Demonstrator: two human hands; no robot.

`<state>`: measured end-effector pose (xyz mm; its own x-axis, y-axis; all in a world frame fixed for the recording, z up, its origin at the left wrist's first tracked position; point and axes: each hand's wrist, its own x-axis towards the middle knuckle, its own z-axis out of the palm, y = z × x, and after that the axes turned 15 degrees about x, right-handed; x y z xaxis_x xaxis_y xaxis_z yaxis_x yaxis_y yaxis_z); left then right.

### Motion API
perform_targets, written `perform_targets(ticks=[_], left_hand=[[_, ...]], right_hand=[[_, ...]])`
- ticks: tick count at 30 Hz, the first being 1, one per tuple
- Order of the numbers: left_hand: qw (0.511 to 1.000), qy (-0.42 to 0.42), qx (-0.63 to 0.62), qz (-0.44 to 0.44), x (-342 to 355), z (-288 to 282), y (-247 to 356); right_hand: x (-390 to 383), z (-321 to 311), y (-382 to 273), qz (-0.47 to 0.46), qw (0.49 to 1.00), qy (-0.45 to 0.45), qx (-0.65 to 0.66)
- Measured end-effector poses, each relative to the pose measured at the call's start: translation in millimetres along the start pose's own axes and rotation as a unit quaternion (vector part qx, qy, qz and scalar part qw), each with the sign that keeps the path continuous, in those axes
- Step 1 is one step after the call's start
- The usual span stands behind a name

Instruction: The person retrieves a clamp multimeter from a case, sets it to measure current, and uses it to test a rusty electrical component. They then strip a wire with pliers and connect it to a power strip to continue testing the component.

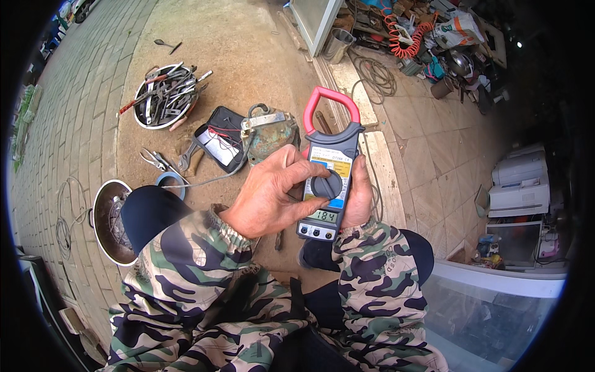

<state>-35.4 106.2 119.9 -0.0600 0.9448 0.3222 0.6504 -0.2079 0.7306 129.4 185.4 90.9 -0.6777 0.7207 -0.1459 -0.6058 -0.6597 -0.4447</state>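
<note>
My right hand is closed around a clamp meter with a red jaw, a dark grey body and a lit digit display. The jaw looks closed and points away from me, with no wire visible through it. My left hand pinches the meter's round selector dial between thumb and fingers. Just beyond my left hand stands a worn, greenish, rusty motor or pump with a grey cable. Beside it lies an open black pouch with thin red test leads and a white paper.
At the far left, a bowl is heaped with hand tools. Nearer lie pliers, an adjustable wrench, a blue ring-shaped object and a metal pan. A glass-topped cabinet stands at my right; clutter and an orange coiled hose lie far right.
</note>
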Motion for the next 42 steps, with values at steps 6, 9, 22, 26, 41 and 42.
perform_targets(ticks=[6,9,22,26,41,42], left_hand=[[1.000,0.007,0.019,-0.001,1,3,-1],[0.999,0.015,0.051,0.001,-1,4,1],[0.998,0.050,0.002,-0.044,0,12,7],[0.994,0.055,-0.059,-0.078,-1,11,3],[0.981,-0.030,0.104,0.161,11,-8,-12],[0.978,-0.041,0.110,0.173,12,-11,-12]], right_hand=[[-1,0,2,0.005,1.000,0.001,-0.014],[-2,1,4,0.006,1.000,0.004,-0.015],[-3,4,2,-0.010,1.000,0.012,0.006],[0,2,1,0.003,1.000,-0.004,0.015],[-4,-5,0,0.058,0.998,0.016,-0.023],[-4,-1,0,0.059,0.998,0.017,-0.025]])
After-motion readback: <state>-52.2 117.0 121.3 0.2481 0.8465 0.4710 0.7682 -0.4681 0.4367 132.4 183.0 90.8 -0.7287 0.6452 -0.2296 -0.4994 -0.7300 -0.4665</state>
